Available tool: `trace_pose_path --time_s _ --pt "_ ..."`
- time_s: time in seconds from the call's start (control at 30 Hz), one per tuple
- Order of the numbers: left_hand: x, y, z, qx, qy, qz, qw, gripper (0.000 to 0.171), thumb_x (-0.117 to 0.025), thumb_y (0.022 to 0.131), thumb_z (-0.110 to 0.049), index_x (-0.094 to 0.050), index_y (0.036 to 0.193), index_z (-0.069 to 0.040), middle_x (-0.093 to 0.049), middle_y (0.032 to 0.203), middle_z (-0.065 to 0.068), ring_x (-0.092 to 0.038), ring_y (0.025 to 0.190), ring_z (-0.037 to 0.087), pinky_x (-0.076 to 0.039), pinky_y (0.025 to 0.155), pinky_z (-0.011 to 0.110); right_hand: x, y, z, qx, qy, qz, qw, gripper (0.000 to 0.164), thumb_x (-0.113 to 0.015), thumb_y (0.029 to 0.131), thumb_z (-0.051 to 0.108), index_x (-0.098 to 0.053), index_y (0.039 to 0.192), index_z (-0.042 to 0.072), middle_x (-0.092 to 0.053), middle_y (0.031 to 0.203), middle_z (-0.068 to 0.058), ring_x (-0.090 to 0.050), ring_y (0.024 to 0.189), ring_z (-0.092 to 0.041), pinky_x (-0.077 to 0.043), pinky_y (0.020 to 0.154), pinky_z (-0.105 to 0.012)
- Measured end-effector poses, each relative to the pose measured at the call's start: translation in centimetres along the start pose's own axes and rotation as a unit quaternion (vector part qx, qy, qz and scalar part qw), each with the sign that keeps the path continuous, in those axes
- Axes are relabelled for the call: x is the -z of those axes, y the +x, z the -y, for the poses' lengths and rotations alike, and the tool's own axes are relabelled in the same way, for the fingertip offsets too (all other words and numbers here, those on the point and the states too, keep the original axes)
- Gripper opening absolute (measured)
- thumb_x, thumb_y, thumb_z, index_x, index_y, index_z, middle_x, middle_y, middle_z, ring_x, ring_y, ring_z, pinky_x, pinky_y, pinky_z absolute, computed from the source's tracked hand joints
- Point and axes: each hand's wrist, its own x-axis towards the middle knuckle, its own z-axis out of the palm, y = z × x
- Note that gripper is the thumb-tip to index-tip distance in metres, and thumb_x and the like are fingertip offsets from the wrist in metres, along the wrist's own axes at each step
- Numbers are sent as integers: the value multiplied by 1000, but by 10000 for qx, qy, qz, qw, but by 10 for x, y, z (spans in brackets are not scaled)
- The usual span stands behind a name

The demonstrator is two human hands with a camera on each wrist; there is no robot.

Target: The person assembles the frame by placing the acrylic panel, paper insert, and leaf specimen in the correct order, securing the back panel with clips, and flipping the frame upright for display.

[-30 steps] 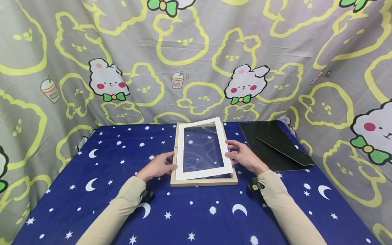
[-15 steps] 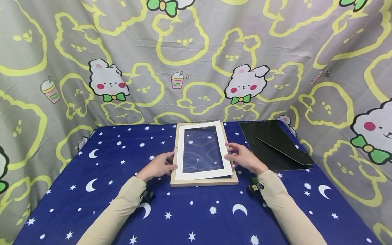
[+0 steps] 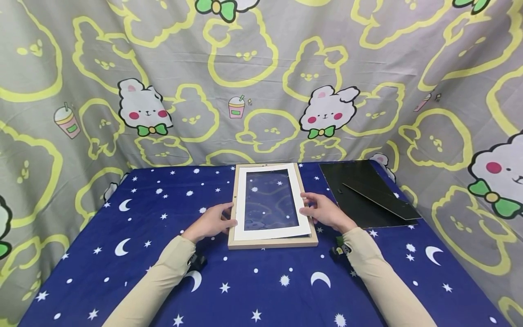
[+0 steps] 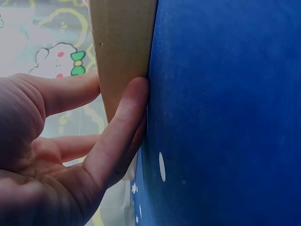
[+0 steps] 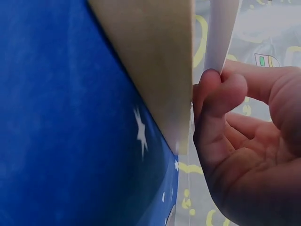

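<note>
A light wooden picture frame [image 3: 271, 245] lies on the table, its clear pane [image 3: 269, 200] reflecting the curtain pattern. Over it sits a white mat board [image 3: 269, 233], slightly askew, its right side tilted up off the frame. My left hand [image 3: 209, 222] grips the frame's left side; in the left wrist view, a finger [image 4: 115, 120] presses the outer wooden face [image 4: 123, 42] while the thumb touches its upper edge. My right hand [image 3: 326, 211] pinches the mat's right edge between thumb and fingers. The right wrist view shows the lifted mat [image 5: 221, 35] standing above the wooden side [image 5: 164, 61].
To the right lies a black backing board [image 3: 337, 175] with its stand leg [image 3: 380, 201] angled out. A blue cloth [image 3: 155, 195] with moons and stars covers the table. Behind hangs a grey curtain [image 3: 265, 41] with rabbit and bear prints.
The mat's raised right side has come down closer to the frame, and my right hand has lowered slightly with it. My left hand has stayed in place on the frame.
</note>
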Motion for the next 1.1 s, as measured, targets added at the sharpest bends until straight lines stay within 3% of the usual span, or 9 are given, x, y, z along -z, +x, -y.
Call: trace_pose_path --time_s 0.37,0.73,1.1 --pt "-1 2 1 64 50 -8 10000 71 -72 97 -16 -36 157 0 -57 133 22 -73 73 19 -59 70 35 -2 -1 4 18 -222 -161 9996 54 -71 96 13 -52 144 0 -57 122 -17 -58 69 -19 -53 60 -33" --pt "-1 1 -1 128 -3 -14 9999 71 -72 96 -16 -37 156 1 -57 132 22 -73 75 19 -60 70 35 -2 -1 5 -24 -407 -176 9990 53 -72 96 16 -54 143 0 -58 121 -15 -60 78 -18 -55 65 -33" --pt "-1 -1 -3 100 43 -42 9999 71 -72 97 -16 -37 156 1 -58 132 22 -72 74 19 -59 69 35 -4 -1 6 49 -652 -213 9976 52 -73 95 15 -55 141 -1 -58 117 -14 -60 76 -18 -56 64 -32"
